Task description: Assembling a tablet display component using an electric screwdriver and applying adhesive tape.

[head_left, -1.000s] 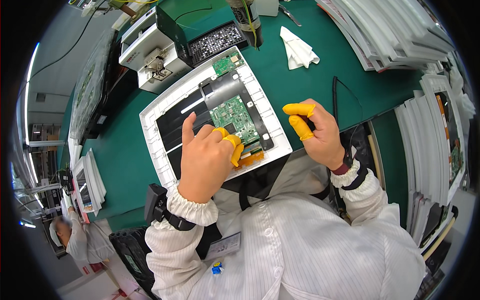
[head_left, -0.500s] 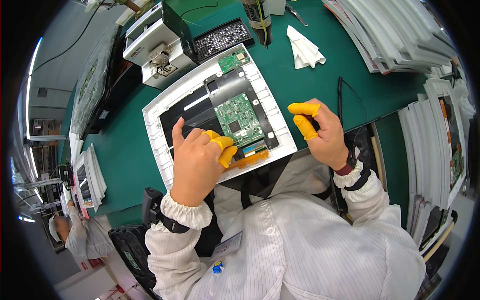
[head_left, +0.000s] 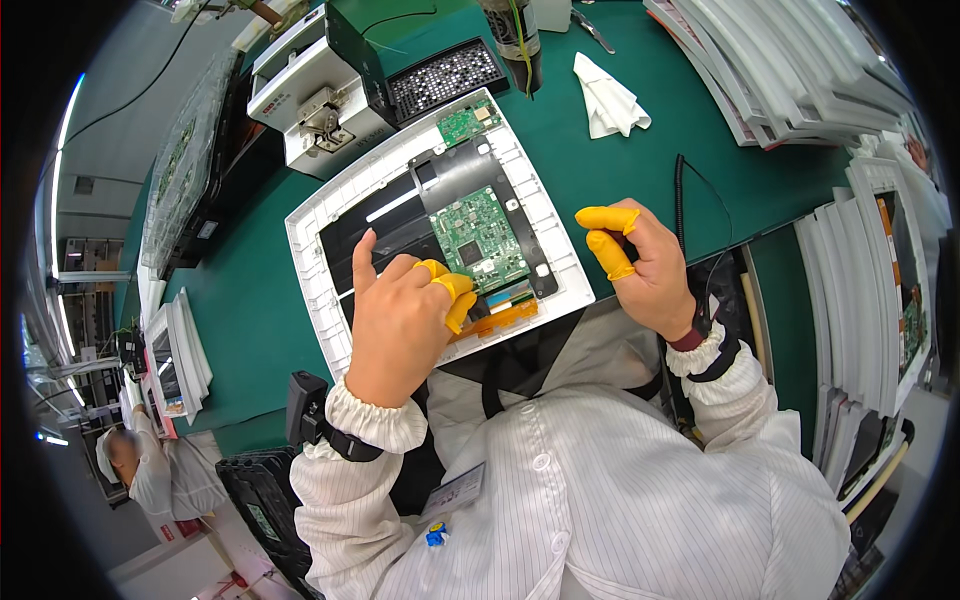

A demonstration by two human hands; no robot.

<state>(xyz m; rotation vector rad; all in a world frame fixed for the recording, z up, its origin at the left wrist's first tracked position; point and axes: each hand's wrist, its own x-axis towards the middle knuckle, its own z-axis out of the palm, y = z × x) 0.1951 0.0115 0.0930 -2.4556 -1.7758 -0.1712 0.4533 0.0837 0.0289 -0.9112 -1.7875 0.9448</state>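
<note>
A white plastic display housing (head_left: 568, 262) lies open-backed on the bench in front of me. Inside it sits a black metal plate (head_left: 455, 165) carrying a green circuit board (head_left: 480, 237); a smaller green board (head_left: 458, 125) is at the top corner. My left hand (head_left: 398, 318) reaches over the lower part of the housing, its yellow-cotted fingers pinched together beside the main board's lower edge, little finger raised. Whatever is in that pinch is hidden. Close by runs an orange flex strip (head_left: 508, 320). Off the housing's right side, my right hand (head_left: 645, 262) hovers with cotted thumb and forefinger apart, nothing between them.
A white-and-black bench machine (head_left: 325, 110) and a black tray of small screws (head_left: 447, 80) stand behind the housing. A white cloth (head_left: 608, 98) lies far right of it. Stacked white housings (head_left: 790, 75) fill the right side. A coiled black cord (head_left: 680, 205) hangs beside my right hand.
My left hand has shifted slightly right, its fingers still pinched beside the board. The right hand and the housing have stayed in place.
</note>
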